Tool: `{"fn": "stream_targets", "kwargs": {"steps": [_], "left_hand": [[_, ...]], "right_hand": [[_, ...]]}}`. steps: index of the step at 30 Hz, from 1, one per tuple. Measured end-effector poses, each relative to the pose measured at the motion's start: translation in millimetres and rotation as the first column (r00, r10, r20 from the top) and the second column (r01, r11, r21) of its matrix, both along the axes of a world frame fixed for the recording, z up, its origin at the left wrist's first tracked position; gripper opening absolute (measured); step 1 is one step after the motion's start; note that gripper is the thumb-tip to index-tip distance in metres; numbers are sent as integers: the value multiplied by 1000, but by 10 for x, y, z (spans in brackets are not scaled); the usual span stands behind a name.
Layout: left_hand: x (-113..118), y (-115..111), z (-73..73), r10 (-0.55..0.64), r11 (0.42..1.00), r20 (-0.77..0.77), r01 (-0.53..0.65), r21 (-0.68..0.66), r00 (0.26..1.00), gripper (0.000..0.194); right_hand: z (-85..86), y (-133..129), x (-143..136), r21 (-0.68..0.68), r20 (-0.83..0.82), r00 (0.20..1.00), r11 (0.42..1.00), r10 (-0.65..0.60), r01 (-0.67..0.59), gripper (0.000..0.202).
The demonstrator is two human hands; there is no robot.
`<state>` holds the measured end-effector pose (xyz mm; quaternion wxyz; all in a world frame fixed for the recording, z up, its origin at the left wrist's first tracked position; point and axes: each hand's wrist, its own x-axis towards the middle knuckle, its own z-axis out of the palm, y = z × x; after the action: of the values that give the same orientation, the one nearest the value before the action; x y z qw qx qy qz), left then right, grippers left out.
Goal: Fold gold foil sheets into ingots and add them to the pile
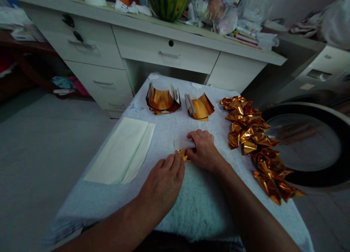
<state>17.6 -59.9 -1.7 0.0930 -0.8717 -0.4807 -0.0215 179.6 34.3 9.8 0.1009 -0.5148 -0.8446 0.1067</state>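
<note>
A small sheet of gold foil with a whitish back lies on the cloth-covered table, partly folded so a gold strip shows. My left hand presses its near left edge with the fingers together. At its right side my right hand pinches the sheet between thumb and fingers. Beyond the hands stand two curled stacks of gold foil sheets, a thicker one and a thinner one. White paper sheets lie to the left. Along the right edge runs a row of folded gold foil pieces.
Past the table stands a white drawer desk with a watermelon, a glass bowl and plastic bags on top. A front-loading washing machine with a round door is close on the right.
</note>
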Motion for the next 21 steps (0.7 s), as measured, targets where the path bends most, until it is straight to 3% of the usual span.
{"fn": "stream_targets", "kwargs": {"steps": [6, 15, 21], "left_hand": [[7, -2, -8, 1, 1000, -23, -2, -18, 1000, 49], [-1, 2, 7, -7, 1000, 1, 7, -3, 1000, 47], [9, -24, 17, -9, 1000, -11, 9, 6, 1000, 46]], "right_hand": [[8, -9, 23, 5, -72, 996, 999, 42, -42, 22], [26, -21, 81, -46, -279, 956, 993, 90, -107, 32], [10, -18, 117, -80, -317, 940, 984, 127, -160, 15]]}}
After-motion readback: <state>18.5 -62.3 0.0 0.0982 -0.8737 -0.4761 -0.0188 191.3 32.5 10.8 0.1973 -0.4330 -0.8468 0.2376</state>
